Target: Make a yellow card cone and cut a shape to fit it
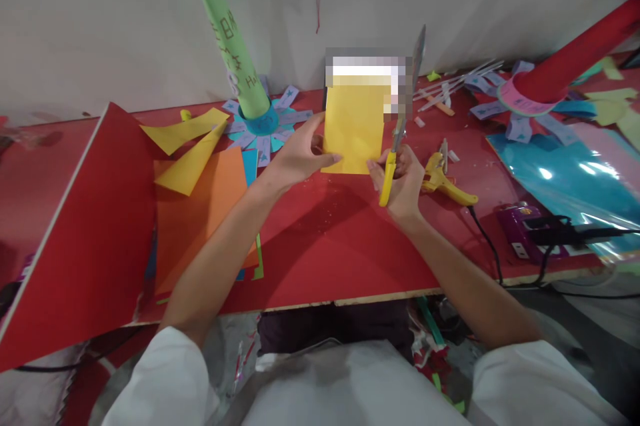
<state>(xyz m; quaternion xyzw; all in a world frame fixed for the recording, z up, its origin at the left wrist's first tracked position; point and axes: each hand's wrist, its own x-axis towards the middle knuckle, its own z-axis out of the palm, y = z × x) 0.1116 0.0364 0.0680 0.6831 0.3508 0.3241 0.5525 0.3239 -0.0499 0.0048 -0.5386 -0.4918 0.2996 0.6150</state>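
A yellow paper sheet is held up over the red table. My left hand grips its left edge, thumb on the front near the lower corner. At the lower right corner my right hand pinches the sheet and also holds yellow-handled scissors, whose blades point up. Behind the sheet's top is a pixelated area, so what stands there cannot be made out.
Yellow scraps and orange paper lie left, beside a raised red board. A green paper tube stands behind. To the right are a yellow glue gun, a purple box with cables and a red tube.
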